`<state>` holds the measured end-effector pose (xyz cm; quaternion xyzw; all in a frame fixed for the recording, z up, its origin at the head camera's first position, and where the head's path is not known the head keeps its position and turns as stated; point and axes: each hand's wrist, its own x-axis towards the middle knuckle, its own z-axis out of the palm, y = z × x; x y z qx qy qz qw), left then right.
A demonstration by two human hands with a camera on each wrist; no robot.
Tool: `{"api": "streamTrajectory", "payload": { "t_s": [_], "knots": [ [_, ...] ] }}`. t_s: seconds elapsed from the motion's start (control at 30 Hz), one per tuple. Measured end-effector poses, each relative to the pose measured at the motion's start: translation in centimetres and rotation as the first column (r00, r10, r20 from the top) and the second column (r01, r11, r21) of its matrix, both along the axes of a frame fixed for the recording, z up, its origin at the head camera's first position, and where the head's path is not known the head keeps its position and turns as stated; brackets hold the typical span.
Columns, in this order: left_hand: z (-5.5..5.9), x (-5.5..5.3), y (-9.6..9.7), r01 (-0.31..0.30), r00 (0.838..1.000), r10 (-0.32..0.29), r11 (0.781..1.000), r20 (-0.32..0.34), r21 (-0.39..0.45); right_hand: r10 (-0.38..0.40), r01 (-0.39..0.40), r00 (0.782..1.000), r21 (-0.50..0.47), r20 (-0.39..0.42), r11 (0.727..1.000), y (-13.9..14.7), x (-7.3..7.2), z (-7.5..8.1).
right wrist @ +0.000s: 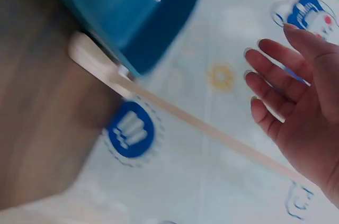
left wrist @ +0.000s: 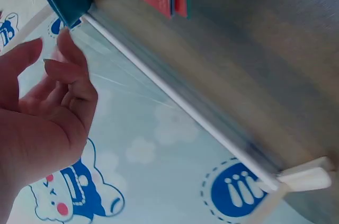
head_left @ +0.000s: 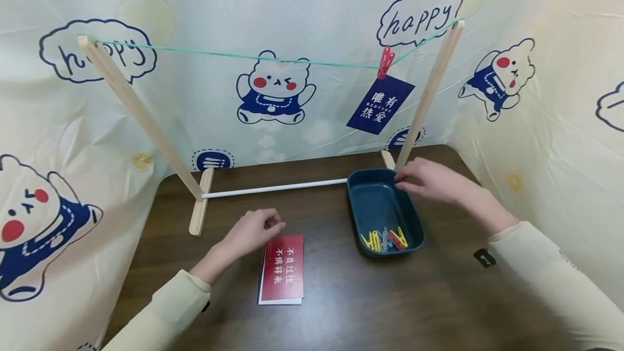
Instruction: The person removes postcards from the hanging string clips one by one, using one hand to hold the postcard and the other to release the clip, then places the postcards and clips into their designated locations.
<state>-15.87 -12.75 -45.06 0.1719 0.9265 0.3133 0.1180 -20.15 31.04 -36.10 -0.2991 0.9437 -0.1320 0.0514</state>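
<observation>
In the head view my left hand [head_left: 255, 230] hovers by the top edge of a small stack of cards, a red card [head_left: 283, 270] with white writing uppermost. Its fingers are loosely bent with nothing between them, as the left wrist view also shows. My right hand [head_left: 429, 179] is over the far right rim of a blue tray [head_left: 358, 205], empty, fingers relaxed and spread in the right wrist view. Several clothespins [head_left: 385, 239] in yellow, grey and red lie at the tray's near end. A red clothespin [head_left: 385, 63] holds a dark blue card [head_left: 380, 104] on the green string [head_left: 219, 54].
Two wooden posts [head_left: 141, 115] carry the string, which dips at the hanging card. A white rod [head_left: 278, 188] runs low between their wooden feet [head_left: 201, 205]. The brown table [head_left: 341, 297] is backed by a curtain [head_left: 336, 10] printed with bears.
</observation>
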Motion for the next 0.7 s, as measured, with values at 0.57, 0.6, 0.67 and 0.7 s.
{"api": "streamTrajectory", "payload": {
  "t_s": [0.57,0.6,0.67,0.7],
  "knots": [
    [3.6,-8.7,6.8,0.122,0.974,-0.067,0.960,-0.214,0.250,-0.034,0.024,0.964,-0.039,-0.264,0.999,0.0,-2.4,11.9],
    [3.8,-9.1,7.2,0.124,0.973,-0.065,0.956,-0.219,0.266,-0.036,0.026,0.955,-0.036,-0.296,0.999,-0.2,-2.5,12.5],
    [4.3,-9.8,8.1,0.130,0.971,-0.061,0.947,-0.231,0.295,-0.039,0.029,0.929,-0.032,-0.367,0.999,-0.6,-2.8,13.6],
    [4.5,-10.2,8.6,0.134,0.970,-0.060,0.941,-0.238,0.311,-0.042,0.032,0.915,-0.031,-0.401,0.999,-0.7,-3.0,14.1]
  ]
}}
